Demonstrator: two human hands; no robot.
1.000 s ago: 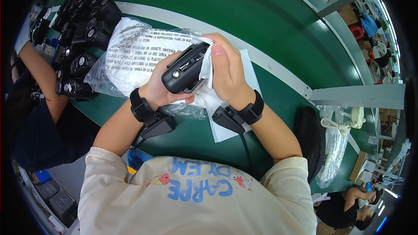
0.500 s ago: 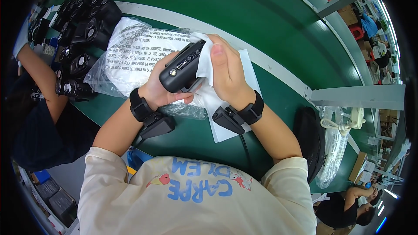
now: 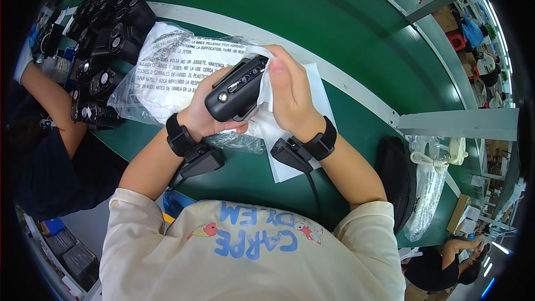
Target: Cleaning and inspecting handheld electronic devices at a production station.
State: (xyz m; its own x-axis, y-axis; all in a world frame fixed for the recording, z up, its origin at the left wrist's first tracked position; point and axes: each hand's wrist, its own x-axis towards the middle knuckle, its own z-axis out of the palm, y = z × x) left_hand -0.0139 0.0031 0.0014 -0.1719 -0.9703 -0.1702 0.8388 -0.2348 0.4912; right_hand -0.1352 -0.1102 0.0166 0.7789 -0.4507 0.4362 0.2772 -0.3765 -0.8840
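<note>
My left hand (image 3: pixel 203 112) cups the black device (image 3: pixel 237 89), rigid and likely slick; my right hand (image 3: pixel 290 92) presses the soft white cloth (image 3: pixel 262 97) against its end

factory line – green bench (image 3: pixel 334 33), stacked devices (image 3: pixel 106 28)

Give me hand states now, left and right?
Left hand: closed around the black device.
Right hand: fingers pressing a white wipe against the device.
</note>
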